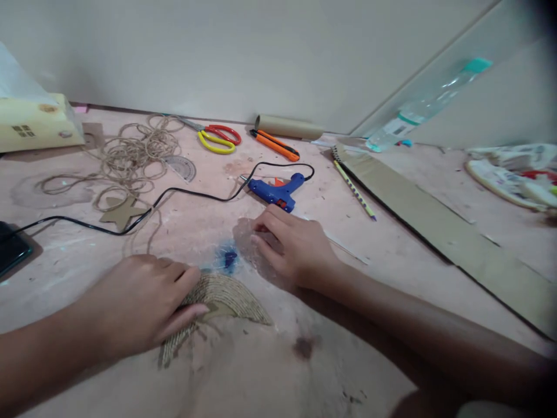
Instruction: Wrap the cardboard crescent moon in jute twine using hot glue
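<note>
Under my left hand [143, 302] is a crescent-shaped cardboard piece [235, 293], its face covered in curved rows of twine. The thumb and fingers grip its left part and hide some of it; a bare patch of cardboard shows at the inner curve. My right hand [291, 244] is held over the surface, right of a blue stain, with thumb and forefinger curled tip to tip. Anything in that pinch is too small to make out. Just beyond the right hand lies a blue hot glue gun [272, 191], apart from the fingers, its black cord [195, 193] running left.
Loose twine [134, 154] and a cardboard star [122, 213] lie left, beside a protractor [180, 167]. Scissors [217, 138], an orange utility knife [276, 145] and a cardboard tube [289, 126] sit at the back. Rightward are a pencil [354, 188], cardboard strip [435, 226] and bottle [426, 107].
</note>
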`<state>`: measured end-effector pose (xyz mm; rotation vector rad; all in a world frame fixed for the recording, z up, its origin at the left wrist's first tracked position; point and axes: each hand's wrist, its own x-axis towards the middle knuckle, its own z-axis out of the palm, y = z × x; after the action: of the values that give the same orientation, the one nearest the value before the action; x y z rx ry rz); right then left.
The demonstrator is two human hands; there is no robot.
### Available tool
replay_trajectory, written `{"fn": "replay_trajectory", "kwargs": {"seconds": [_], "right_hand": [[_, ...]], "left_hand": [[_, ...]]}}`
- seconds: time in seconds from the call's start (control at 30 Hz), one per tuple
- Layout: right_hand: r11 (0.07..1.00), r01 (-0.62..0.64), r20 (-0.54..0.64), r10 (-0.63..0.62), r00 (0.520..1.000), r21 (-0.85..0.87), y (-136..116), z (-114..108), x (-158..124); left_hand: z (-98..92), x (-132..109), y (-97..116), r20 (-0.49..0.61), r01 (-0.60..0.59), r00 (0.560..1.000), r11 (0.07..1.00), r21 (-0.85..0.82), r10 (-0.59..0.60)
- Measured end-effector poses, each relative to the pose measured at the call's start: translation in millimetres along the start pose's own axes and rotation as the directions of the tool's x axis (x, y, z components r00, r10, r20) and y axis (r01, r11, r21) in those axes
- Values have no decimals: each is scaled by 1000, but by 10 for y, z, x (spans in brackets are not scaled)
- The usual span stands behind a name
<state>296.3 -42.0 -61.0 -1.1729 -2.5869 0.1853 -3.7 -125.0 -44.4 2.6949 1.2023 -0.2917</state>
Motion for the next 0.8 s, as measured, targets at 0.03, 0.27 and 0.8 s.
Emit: {"fn": "replay_trajectory", "kwargs": {"seconds": [0.03,0.27,0.8], "right_hand": [[1000,7,7,-7,1000,1,-7,6,-13],[998,56,41,-56,998,15,1,-7,-20],[997,-75,133,79,988,-38,-43,11,103]], "left_hand": [[-14,2,13,20,1,1000,1000,-21,0],[-129,101,51,213,15,977,993,-115,10],[-27,53,7,-3,-28,1000,998,-49,28]]}}
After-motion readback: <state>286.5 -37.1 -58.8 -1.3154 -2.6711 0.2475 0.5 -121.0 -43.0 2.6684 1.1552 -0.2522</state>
